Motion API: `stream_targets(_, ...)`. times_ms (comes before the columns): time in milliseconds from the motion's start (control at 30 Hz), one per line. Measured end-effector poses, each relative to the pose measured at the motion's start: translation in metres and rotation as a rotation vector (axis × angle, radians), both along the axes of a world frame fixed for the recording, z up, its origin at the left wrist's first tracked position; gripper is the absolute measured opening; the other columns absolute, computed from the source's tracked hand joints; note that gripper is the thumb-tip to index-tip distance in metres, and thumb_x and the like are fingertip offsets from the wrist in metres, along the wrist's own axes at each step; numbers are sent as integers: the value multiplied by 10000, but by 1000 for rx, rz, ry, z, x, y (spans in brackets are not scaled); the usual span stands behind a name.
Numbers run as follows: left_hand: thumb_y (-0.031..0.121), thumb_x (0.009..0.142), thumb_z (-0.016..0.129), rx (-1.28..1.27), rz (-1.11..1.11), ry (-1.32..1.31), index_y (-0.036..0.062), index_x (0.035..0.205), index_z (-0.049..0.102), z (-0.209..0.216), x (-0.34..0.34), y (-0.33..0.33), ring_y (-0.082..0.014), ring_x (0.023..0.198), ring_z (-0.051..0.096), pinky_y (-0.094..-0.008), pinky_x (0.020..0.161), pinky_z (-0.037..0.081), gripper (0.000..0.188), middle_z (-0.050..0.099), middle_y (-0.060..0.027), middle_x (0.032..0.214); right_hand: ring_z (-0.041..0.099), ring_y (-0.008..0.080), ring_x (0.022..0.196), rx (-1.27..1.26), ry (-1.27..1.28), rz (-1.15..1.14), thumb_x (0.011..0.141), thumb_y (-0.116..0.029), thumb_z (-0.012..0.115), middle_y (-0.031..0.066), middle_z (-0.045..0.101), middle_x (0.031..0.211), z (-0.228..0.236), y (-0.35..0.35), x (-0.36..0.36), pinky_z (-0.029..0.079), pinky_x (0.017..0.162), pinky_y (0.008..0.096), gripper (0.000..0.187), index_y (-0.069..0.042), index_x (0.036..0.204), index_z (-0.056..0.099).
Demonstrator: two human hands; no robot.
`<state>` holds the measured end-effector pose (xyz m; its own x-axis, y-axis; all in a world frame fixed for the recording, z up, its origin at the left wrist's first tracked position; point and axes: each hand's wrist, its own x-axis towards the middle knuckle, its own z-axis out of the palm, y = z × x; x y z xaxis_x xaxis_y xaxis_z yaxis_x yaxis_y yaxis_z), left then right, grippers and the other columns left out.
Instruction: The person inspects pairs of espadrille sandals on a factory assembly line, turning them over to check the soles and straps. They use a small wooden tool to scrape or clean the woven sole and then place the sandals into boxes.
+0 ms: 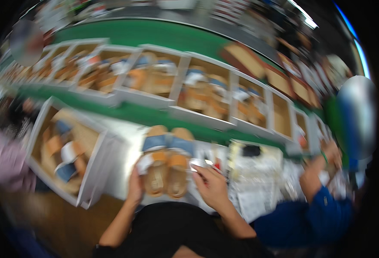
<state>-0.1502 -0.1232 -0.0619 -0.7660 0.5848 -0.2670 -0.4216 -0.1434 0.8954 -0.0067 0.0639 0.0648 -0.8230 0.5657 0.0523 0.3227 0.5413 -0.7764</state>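
A pair of flat sandals with blue and tan straps stands side by side in front of me, the left sandal and the right sandal. My left hand is closed against the outer side of the left one, beside a white patch like a strap. At the right sandal's outer edge, my right hand pinches a small white piece between thumb and fingers. Blur hides whether that piece is a strap or separate. The open white box at my left holds another pair of sandals.
Open white shoe boxes with sandals form a long row on the green surface. Brown lids lie behind it. Clear bags and papers lie at my right, near a co-worker's arm. Another person in pink is at left.
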Motion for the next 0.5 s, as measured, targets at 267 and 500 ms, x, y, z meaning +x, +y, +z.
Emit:
stream_targets(267, 336, 957, 473, 156, -28, -22, -5, 1454, 332, -10, 18, -14, -251, 1329, 434, -381, 1098, 342, 620, 460, -135, 1410, 668, 302, 754, -128, 7, -220, 931, -222, 624, 162, 665, 905, -24, 42, 48, 518, 695, 386, 331, 10, 1165, 631)
stream_targets(500, 125, 856, 680, -144, -146, 6, 18, 1462, 318, -2, 13, -25, -233, 1176, 549, -354, 1001, 435, 714, 516, -124, 1328, 668, 262, 792, -226, 23, -309, 927, -176, 620, 182, 668, 914, -31, 63, 42, 531, 733, 351, 371, 33, 1233, 590)
